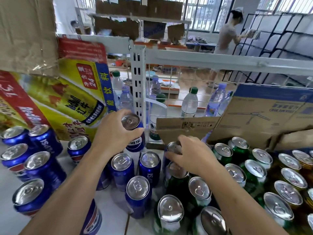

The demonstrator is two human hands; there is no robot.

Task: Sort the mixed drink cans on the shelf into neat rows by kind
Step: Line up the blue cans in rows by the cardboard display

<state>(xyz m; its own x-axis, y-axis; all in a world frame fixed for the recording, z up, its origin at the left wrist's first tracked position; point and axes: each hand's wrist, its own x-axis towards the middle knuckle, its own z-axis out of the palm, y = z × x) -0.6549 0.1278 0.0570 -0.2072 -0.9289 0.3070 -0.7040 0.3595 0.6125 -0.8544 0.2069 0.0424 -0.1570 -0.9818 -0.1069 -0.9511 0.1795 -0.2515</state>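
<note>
The left grip [116, 133] wraps round a tilted blue can [133, 133] at the far middle of the shelf [115, 212]. The right grip [191, 155] clasps the top of a second blue can [172, 147], just left of the green cans [221, 153].

Upright blue cans [122, 172] fill the shelf's [116, 211] left, green cans [177, 184] the middle, gold cans [302, 157] the right edge.

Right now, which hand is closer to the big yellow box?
Left. The left hand holds a blue can just beside the yellow box; the right hand is farther away, on another can next to the green cans.
</note>
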